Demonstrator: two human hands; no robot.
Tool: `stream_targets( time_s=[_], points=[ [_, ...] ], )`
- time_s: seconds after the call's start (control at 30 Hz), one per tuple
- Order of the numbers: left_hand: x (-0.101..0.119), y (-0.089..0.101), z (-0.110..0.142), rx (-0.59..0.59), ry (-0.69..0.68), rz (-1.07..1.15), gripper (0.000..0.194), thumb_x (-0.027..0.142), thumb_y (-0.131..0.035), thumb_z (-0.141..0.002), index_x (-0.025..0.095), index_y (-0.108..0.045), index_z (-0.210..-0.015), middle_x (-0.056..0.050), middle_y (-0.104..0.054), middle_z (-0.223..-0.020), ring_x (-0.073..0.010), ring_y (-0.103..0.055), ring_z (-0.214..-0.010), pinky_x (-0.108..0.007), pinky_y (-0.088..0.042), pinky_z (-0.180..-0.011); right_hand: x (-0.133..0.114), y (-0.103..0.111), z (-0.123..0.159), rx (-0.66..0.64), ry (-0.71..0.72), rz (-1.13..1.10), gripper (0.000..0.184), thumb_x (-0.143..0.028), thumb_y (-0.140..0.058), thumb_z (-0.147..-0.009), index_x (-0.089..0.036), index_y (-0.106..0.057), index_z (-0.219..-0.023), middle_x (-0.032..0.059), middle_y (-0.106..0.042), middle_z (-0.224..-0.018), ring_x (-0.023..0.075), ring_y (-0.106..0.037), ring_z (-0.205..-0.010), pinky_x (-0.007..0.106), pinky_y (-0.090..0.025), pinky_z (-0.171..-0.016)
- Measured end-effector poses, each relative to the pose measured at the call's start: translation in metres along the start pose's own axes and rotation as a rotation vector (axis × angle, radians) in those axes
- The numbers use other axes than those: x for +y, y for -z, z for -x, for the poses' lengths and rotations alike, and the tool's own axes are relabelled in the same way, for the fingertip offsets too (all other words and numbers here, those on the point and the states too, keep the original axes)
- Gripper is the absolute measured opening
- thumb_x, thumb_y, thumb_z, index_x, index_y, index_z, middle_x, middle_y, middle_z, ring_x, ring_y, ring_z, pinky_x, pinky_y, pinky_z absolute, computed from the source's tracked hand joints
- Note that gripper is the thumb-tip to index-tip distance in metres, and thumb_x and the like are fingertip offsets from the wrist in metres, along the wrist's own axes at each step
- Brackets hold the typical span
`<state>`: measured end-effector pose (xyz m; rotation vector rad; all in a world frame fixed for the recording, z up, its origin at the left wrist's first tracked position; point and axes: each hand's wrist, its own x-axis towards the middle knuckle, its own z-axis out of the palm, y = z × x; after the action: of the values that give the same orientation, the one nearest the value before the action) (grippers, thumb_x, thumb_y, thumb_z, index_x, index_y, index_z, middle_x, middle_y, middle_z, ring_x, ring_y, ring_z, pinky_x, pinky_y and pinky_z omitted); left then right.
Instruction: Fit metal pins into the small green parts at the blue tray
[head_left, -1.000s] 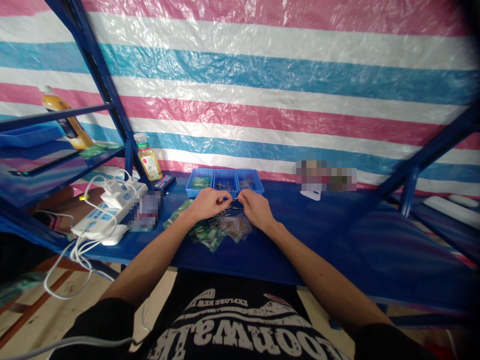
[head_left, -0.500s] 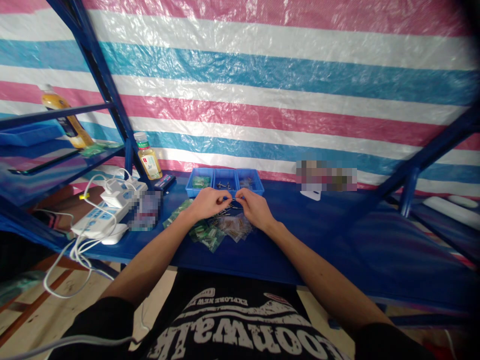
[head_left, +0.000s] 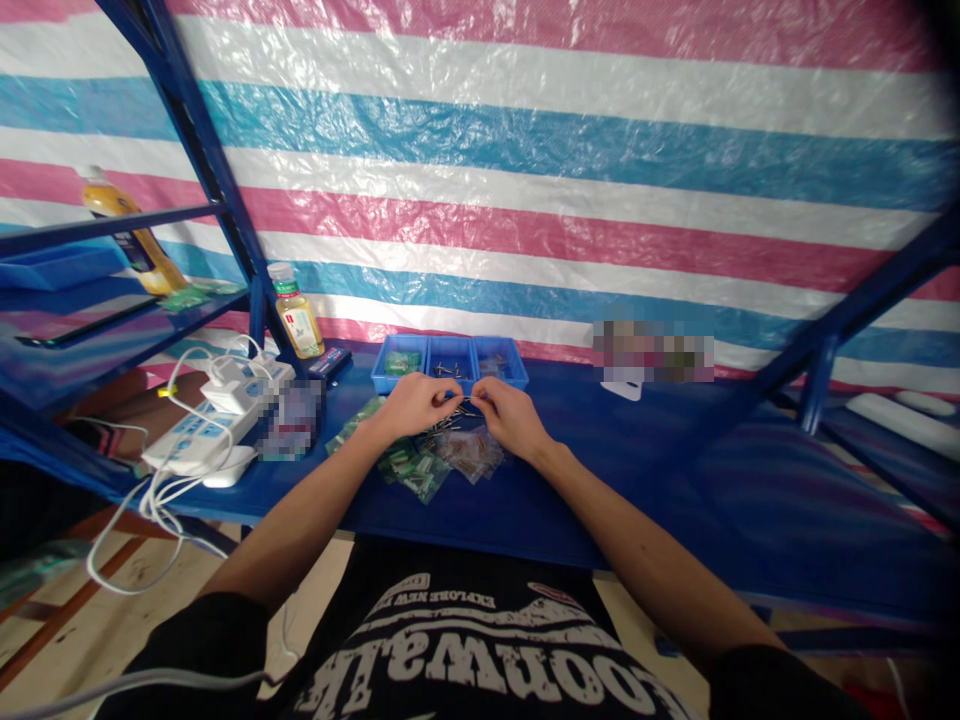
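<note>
My left hand [head_left: 422, 403] and my right hand [head_left: 508, 413] meet just in front of three blue bins, fingertips pinched close together. Between them runs a thin metal pin [head_left: 466, 398], gripped at both ends; its exact kind is too small to make out. Under my hands lies a pile of dark metal pins [head_left: 444, 424]. Nearer to me are small clear bags of brownish pieces [head_left: 471, 453] and green-marked bags [head_left: 414, 470]. The left bin [head_left: 380, 376] holds green packets, the middle bin [head_left: 448, 347] a few metal pins, the right bin [head_left: 519, 374] small clear bags.
On the left are a white power strip [head_left: 180, 437] with tangled cables, a drink bottle [head_left: 298, 318] and a dark blue box [head_left: 330, 366]. Blue frame posts [head_left: 196, 130] rise at both sides. A white card [head_left: 621, 388] lies at the back right of the blue table [head_left: 637, 470].
My hands stay in nearly the same place, still pinching the thin pin, with only a slight shift of the fingertips. Nothing else has visibly moved.
</note>
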<state>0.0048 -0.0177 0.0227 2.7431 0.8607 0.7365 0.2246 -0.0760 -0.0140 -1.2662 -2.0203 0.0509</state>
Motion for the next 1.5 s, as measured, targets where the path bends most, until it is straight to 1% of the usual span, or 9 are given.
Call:
stream_targets(
  time_s=[0.23, 0.37, 0.57, 0.7, 0.83, 1.0, 1.17, 1.37, 1.5],
  points=[
    [-0.0005, -0.0010, -0.0001, -0.007, -0.002, 0.010, 0.024, 0.034, -0.056, -0.098, 0.022, -0.077, -0.097, 0.004, -0.053, -0.057, -0.0114, -0.049, -0.054, -0.025, -0.028, -0.059, -0.0027, 0.0009, -0.0014, -0.012, -0.058, 0.076, 0.017, -0.027, -0.047, -0.105, -0.024, -0.063, -0.101, 0.0053, -0.072, -0.099, 0.0225, -0.066, -0.091, 0.030, -0.045, -0.077],
    [0.0000, -0.0008, -0.0003, -0.009, 0.003, 0.013, 0.025, 0.035, -0.056, -0.098, 0.021, -0.077, -0.098, 0.003, -0.055, -0.058, -0.0117, -0.049, -0.055, -0.024, -0.028, -0.059, -0.0025, 0.0006, -0.0023, 0.008, -0.100, 0.113, 0.024, -0.028, -0.042, -0.107, -0.024, -0.063, -0.095, 0.0054, -0.072, -0.096, 0.0219, -0.066, -0.086, 0.030, -0.045, -0.075],
    [0.0009, -0.0007, -0.0005, 0.007, 0.024, 0.017, 0.028, 0.038, -0.055, -0.100, 0.022, -0.077, -0.100, 0.003, -0.054, -0.058, -0.0119, -0.048, -0.053, -0.025, -0.026, -0.058, -0.0014, -0.0009, -0.0022, 0.030, -0.134, 0.101, 0.024, -0.028, -0.041, -0.107, -0.024, -0.061, -0.093, 0.0051, -0.071, -0.095, 0.0221, -0.066, -0.085, 0.031, -0.045, -0.077],
    [-0.0004, -0.0005, -0.0002, 0.025, 0.045, 0.019, 0.028, 0.039, -0.054, -0.101, 0.022, -0.077, -0.101, 0.004, -0.053, -0.057, -0.0117, -0.047, -0.053, -0.025, -0.026, -0.058, -0.0006, -0.0009, -0.0024, 0.053, -0.115, 0.045, 0.018, -0.026, -0.044, -0.105, -0.024, -0.061, -0.101, 0.0058, -0.072, -0.100, 0.0229, -0.067, -0.091, 0.031, -0.046, -0.081],
    [-0.0023, -0.0001, 0.0003, 0.015, 0.020, 0.020, 0.029, 0.039, -0.052, -0.101, 0.021, -0.075, -0.102, 0.004, -0.053, -0.057, -0.0115, -0.047, -0.053, -0.024, -0.027, -0.058, 0.0005, -0.0001, -0.0020, 0.057, -0.064, -0.019, 0.015, -0.025, -0.046, -0.104, -0.023, -0.060, -0.106, 0.0070, -0.072, -0.105, 0.0238, -0.067, -0.096, 0.033, -0.048, -0.086],
    [-0.0013, 0.0009, 0.0015, -0.042, -0.044, 0.071, 0.024, 0.033, -0.053, -0.100, 0.020, -0.073, -0.097, 0.003, -0.054, -0.058, -0.0114, -0.048, -0.055, -0.023, -0.029, -0.058, -0.0004, 0.0010, -0.0009, 0.064, -0.002, -0.063, 0.016, -0.026, -0.044, -0.104, -0.023, -0.060, -0.105, 0.0078, -0.070, -0.105, 0.0238, -0.066, -0.097, 0.033, -0.048, -0.085],
    [0.0027, 0.0018, 0.0024, -0.051, -0.068, 0.097, 0.024, 0.033, -0.053, -0.100, 0.020, -0.073, -0.097, 0.002, -0.059, -0.064, -0.0113, -0.051, -0.058, -0.022, -0.032, -0.060, -0.0048, 0.0003, 0.0001, 0.011, 0.049, -0.081, 0.018, -0.030, -0.045, -0.106, -0.024, -0.062, -0.102, 0.0069, -0.068, -0.101, 0.0223, -0.064, -0.095, 0.033, -0.049, -0.086],
    [0.0040, 0.0023, 0.0021, -0.048, -0.078, 0.097, 0.023, 0.032, -0.054, -0.099, 0.020, -0.072, -0.093, 0.002, -0.059, -0.065, -0.0115, -0.052, -0.060, -0.022, -0.033, -0.061, -0.0065, -0.0018, 0.0007, 0.000, 0.050, -0.068, 0.018, -0.030, -0.047, -0.106, -0.024, -0.063, -0.101, 0.0056, -0.067, -0.098, 0.0214, -0.065, -0.094, 0.031, -0.048, -0.086],
    [0.0043, 0.0023, 0.0016, -0.047, -0.077, 0.092, 0.024, 0.033, -0.054, -0.099, 0.020, -0.072, -0.093, 0.002, -0.061, -0.067, -0.0118, -0.053, -0.061, -0.022, -0.034, -0.062, -0.0075, -0.0011, 0.0000, -0.002, 0.016, -0.025, 0.020, -0.031, -0.047, -0.107, -0.025, -0.064, -0.100, 0.0056, -0.069, -0.099, 0.0213, -0.065, -0.095, 0.031, -0.048, -0.086]
  ],
)
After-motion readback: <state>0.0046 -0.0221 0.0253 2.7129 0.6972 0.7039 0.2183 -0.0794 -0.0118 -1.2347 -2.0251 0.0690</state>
